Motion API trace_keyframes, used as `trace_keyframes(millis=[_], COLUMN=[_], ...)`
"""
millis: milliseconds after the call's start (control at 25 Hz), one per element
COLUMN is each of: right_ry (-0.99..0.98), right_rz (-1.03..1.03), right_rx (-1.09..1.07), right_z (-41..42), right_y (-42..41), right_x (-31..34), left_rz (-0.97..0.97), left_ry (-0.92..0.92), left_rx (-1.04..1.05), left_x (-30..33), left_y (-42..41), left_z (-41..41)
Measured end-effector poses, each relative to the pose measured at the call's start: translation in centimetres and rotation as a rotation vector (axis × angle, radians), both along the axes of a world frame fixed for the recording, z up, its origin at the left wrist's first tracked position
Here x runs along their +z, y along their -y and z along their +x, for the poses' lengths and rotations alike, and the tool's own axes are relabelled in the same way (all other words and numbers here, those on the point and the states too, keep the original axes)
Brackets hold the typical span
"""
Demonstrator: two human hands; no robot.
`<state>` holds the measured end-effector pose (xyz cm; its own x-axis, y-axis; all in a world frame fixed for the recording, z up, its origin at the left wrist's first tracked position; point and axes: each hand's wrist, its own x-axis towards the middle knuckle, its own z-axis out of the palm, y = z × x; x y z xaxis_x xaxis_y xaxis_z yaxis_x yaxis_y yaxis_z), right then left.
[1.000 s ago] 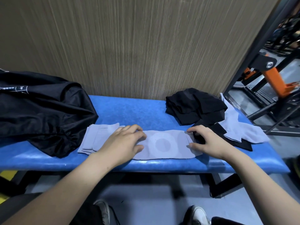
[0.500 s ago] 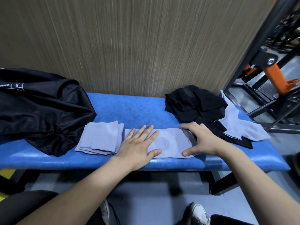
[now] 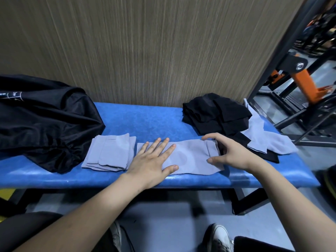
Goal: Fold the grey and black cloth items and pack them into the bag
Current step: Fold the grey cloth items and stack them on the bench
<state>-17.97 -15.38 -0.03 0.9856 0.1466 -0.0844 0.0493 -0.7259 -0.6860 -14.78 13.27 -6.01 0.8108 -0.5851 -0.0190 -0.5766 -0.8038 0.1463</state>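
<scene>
A grey cloth [image 3: 192,159] lies stretched flat on the blue bench [image 3: 149,120]. My left hand [image 3: 152,160] presses flat on its left part, fingers spread. My right hand [image 3: 229,151] curls over the cloth's right end, thumb and fingers at its edge. A folded grey stack [image 3: 109,153] sits just left of it. The black bag [image 3: 40,120] slumps at the bench's left end. A pile of black cloths [image 3: 214,113] and loose grey cloths [image 3: 263,135] lie at the right end.
A brown textured wall [image 3: 145,48] stands right behind the bench. Black and orange gym equipment [image 3: 300,80] stands to the right. My shoes [image 3: 218,237] and the grey floor show below the bench's front edge.
My left hand has flattened out on the grey cloth and slid slightly right. My right hand has lifted its palm and now curls over the cloth's right end.
</scene>
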Motion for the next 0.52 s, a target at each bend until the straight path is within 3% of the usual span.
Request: trace_keyframes(millis=[160,520], right_ry=[-0.057,-0.064], right_rz=[0.147,-0.093], right_rx=[0.03,0.006], right_z=[-0.62,-0.56], right_y=[-0.15,-0.05], right_x=[0.06,-0.15], left_rz=[-0.001,-0.034], left_ry=[0.026,0.048], left_rx=[0.007,0.014], left_x=[-0.12,-0.23], left_y=[0.03,0.26], left_z=[-0.07,-0.14])
